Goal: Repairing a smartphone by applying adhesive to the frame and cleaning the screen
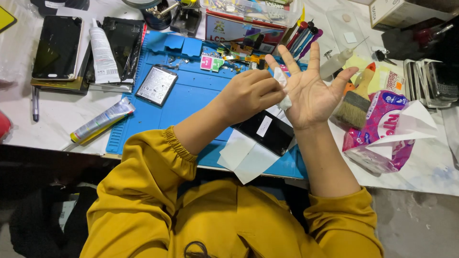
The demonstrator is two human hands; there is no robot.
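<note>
Your bench (57, 119) carries a blue mat (191, 95), with a black phone (265, 131) lying on it under your raised hands. Your right hand (313, 88) is spread open, palm up. Your left hand (248, 93) is pinched on a white wipe (283, 88), pressing it against the right palm.

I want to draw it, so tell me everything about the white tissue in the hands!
The tissue is small, white and soft-looking, crumpled into a wad. The left hand pinches it and presses it against the open palm and fingers of the right hand, which is spread wide with the palm facing up. Part of the tissue pokes out near the fingers, part hangs lower by the palm. It is held in the air above the blue mat.
</note>
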